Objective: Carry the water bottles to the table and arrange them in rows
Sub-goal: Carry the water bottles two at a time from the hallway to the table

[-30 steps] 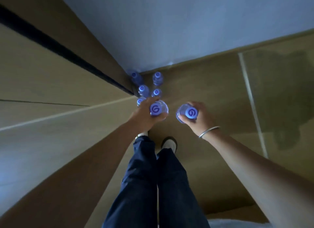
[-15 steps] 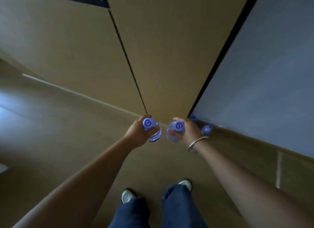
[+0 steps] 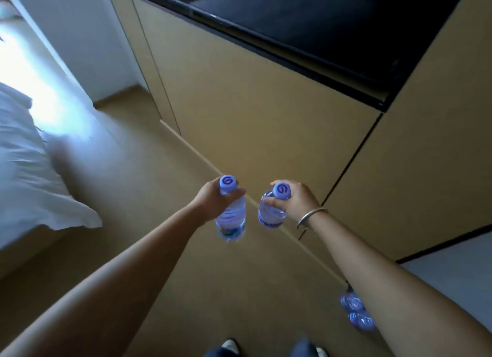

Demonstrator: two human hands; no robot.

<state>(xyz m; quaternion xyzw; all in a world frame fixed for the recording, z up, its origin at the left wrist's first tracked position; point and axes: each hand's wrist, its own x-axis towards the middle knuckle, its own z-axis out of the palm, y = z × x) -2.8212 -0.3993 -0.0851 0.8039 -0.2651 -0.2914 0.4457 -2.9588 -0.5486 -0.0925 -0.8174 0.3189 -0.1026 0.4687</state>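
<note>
My left hand point(image 3: 213, 199) grips a clear water bottle point(image 3: 231, 218) by its neck, just under a blue cap with a swirl mark. In my right hand point(image 3: 295, 201), which wears a silver bangle, hangs a second water bottle point(image 3: 270, 213), held the same way. Both bottles are upright in the air above the tan floor, a short gap between them. More bottles point(image 3: 356, 312) stand on the floor at the lower right, partly hidden behind my right forearm. No table is in view.
Tan cabinet fronts point(image 3: 253, 104) rise ahead, topped by a dark recessed surface point(image 3: 332, 18). A bed with white bedding point(image 3: 24, 175) fills the left side. Tan floor point(image 3: 133, 197) lies between the two. My shoes show at the bottom edge.
The view has swung left, away from the floor corner with the bottle cluster, which now sits low at the right. Both hands have kept their bottles, and the bed has come into view.
</note>
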